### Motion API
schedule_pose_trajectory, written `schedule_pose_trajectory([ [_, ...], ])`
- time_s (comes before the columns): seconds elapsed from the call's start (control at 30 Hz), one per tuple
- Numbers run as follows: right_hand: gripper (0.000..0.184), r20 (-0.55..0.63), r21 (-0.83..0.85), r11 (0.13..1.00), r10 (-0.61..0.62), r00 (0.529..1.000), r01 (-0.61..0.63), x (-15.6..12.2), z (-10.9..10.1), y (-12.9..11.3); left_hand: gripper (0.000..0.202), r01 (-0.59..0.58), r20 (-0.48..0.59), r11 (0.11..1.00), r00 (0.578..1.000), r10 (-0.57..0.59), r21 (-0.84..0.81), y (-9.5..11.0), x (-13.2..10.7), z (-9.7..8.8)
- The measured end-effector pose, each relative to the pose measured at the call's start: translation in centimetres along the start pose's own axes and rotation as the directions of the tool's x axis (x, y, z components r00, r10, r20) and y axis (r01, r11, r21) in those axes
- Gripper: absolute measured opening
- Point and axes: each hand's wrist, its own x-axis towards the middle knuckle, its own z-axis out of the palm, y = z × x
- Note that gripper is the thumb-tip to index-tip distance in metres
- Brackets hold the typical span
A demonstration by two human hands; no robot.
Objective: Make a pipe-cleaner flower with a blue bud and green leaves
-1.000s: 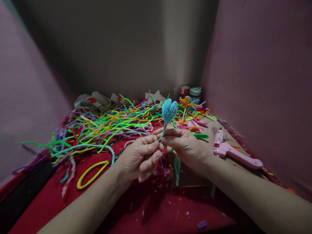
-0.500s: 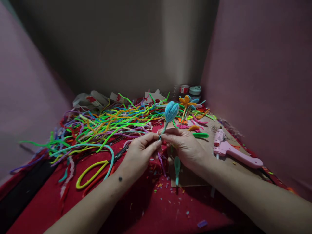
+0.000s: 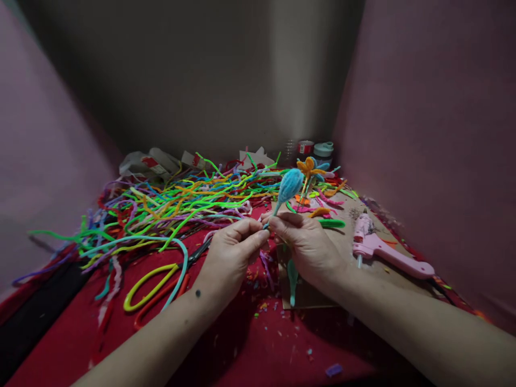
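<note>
Between my two hands a blue pipe-cleaner flower bud (image 3: 291, 184) stands up on a thin stem, leaning to the right. My right hand (image 3: 308, 242) pinches the stem just under the bud with thumb and fingers. Close against it, my left hand (image 3: 236, 250) pinches the stem's lower end, where a dark twisted bit shows at the fingertips. Most of the stem is hidden by the fingers. Below my right hand, a teal pipe-cleaner leaf (image 3: 292, 282) lies over the edge of a cardboard sheet (image 3: 314, 298).
A heap of colourful pipe cleaners (image 3: 189, 199) spreads across the back left. Scissors (image 3: 151, 287) with yellow and red handles lie by my left forearm. A pink glue gun (image 3: 389, 255) rests at right. An orange pipe-cleaner flower (image 3: 309, 166) and a lidded jar (image 3: 323, 150) are behind.
The blue bud has tilted further right and dropped slightly as the stem turned between my fingers. Both hands stay in nearly the same place.
</note>
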Motion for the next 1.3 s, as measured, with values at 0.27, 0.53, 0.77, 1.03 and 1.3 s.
schedule_pose_trajectory([
  [0.27, 0.017, -0.012, 0.087, 0.995, 0.044, 0.999, -0.043, -0.2, 0.3, 0.1, 0.010, -0.228, -0.101, 0.957, 0.963, 0.249, 0.179, -0.3, -0.8, 0.6],
  [0.53, 0.016, 0.034, 0.068, 0.997, 0.025, 0.999, -0.027, 0.4, -0.5, 0.8, 0.007, -0.239, -0.103, 0.904, 0.951, 0.292, 0.355, 0.1, -0.8, 0.7],
  [0.77, 0.014, 0.106, -0.076, 0.997, -0.011, 0.994, 0.019, 0.4, -0.8, -0.2, 0.010, -0.127, -0.087, 0.955, 0.984, 0.155, 0.269, 1.2, -0.6, 0.1],
  [1.03, 0.004, 0.143, -0.185, 0.981, -0.028, 0.989, 0.055, 0.3, -0.7, -0.5, 0.011, -0.111, 0.000, 0.984, 0.994, 0.112, 0.141, 0.3, -0.1, -0.8],
  [1.3, 0.009, 0.210, -0.141, 0.988, -0.029, 0.977, 0.060, 0.8, -1.0, -0.4, 0.013, 0.009, 0.114, 0.996, 0.994, 0.002, -0.093, 0.6, 0.2, -1.1],
])
